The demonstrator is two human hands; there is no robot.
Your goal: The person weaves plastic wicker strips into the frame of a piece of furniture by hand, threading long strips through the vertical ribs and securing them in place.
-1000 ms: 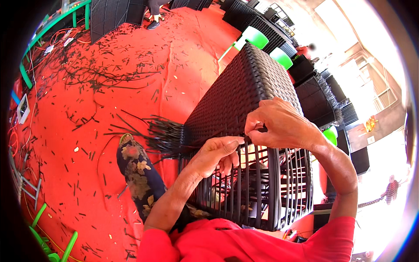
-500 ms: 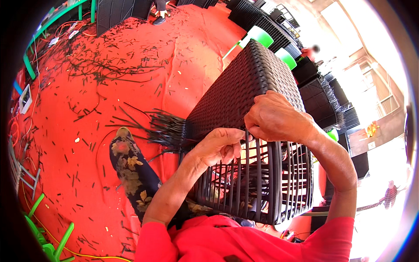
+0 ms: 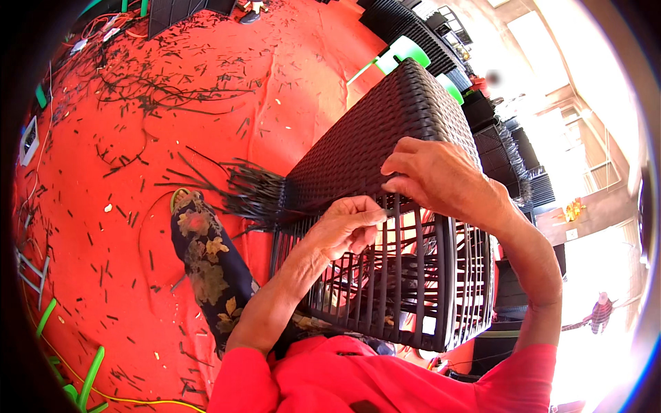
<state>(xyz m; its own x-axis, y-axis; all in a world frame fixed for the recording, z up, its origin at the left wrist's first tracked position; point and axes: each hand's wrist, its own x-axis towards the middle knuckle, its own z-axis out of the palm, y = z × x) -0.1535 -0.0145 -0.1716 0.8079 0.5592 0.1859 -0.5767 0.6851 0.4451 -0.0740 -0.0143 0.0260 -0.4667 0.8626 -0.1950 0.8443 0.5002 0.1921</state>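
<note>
A black woven frame [image 3: 358, 138], boxy in shape, stands tilted between my legs. Its far part is closely woven from flat strips, while the near part shows bare black strips [image 3: 381, 275] running lengthwise with gaps between them. At the border of the weave, my left hand [image 3: 348, 227] pinches a black strip between thumb and forefinger, the other fingers curled. My right hand [image 3: 441, 177] rests over the woven corner just beyond, its thumb and forefinger parted and nothing visible between them. Loose strip ends [image 3: 251, 193] fan out from the frame's left side.
Black strip scraps [image 3: 165, 96] litter the red floor covering [image 3: 206, 138]. Green chair-like pieces [image 3: 403, 54] stand behind the frame, near stacked black panels [image 3: 406, 31]. A yellow cable [image 3: 148, 402] runs along the lower left. Another person's foot [image 3: 250, 16] shows at the top.
My right hand has loosened from a closed fist, its thumb and forefinger now parted at the weave. My left hand stays pinched near the same border. The view has shifted slightly.
</note>
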